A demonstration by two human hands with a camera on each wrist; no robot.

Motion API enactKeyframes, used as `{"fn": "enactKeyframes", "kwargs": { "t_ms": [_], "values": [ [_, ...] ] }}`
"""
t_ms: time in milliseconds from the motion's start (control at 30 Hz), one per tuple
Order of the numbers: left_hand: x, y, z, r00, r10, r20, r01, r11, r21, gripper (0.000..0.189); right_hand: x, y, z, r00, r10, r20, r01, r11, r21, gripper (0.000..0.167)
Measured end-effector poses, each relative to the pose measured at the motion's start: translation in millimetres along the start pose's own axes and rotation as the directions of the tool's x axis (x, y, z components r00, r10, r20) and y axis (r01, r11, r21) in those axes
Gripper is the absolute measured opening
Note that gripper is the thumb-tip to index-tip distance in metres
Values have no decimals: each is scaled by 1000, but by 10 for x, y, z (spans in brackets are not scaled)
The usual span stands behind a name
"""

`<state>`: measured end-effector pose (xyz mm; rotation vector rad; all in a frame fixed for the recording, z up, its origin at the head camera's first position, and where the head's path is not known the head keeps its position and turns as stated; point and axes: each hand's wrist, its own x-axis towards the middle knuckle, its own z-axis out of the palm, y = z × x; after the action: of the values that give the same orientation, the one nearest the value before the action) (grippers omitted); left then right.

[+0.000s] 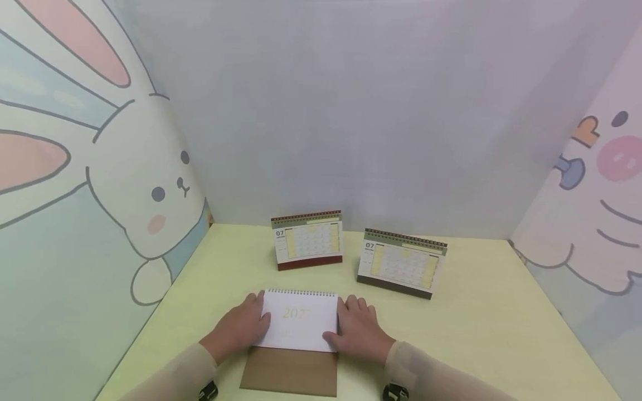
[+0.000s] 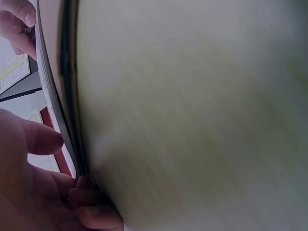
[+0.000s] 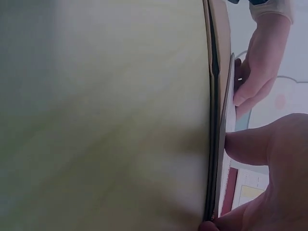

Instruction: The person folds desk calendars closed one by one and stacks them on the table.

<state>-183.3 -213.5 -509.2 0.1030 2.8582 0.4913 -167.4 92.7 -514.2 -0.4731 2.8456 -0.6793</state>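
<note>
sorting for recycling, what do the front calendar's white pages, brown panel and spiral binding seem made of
White pages: likely matte paper, thin layered edges. Brown panel: probably dull cardboard, no shine. Spiral binding: metal or plastic, loops too small to tell.

left sleeve [image 1: 173,374]: long, plain pale beige, lower left of head view
right sleeve [image 1: 443,372]: matching pale beige, lower right of centre
left wrist device [image 1: 208,391]: black, small, bottom edge
right wrist device [image 1: 395,392]: black, lighter patches, bottom edge
</note>
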Motion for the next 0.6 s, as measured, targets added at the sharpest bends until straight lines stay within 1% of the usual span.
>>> {"fn": "enactKeyframes", "kwargs": {
  "t_ms": [67,167,600],
  "values": [
    [-2,16,0,1000,5,-4,-5,1000,13,75,-6,3,-8,1000,1,-4,-2,999,-42,101],
    [-13,25,1,1000,5,-6,-5,1000,22,75,-13,2,-7,1000,-3,-4,3,997,-76,100],
    [-41,56,-32,1000,31,7,-31,997,71,76,-19,-23,-36,1000,8,6,-7,990,-140,100]
  ]
}}
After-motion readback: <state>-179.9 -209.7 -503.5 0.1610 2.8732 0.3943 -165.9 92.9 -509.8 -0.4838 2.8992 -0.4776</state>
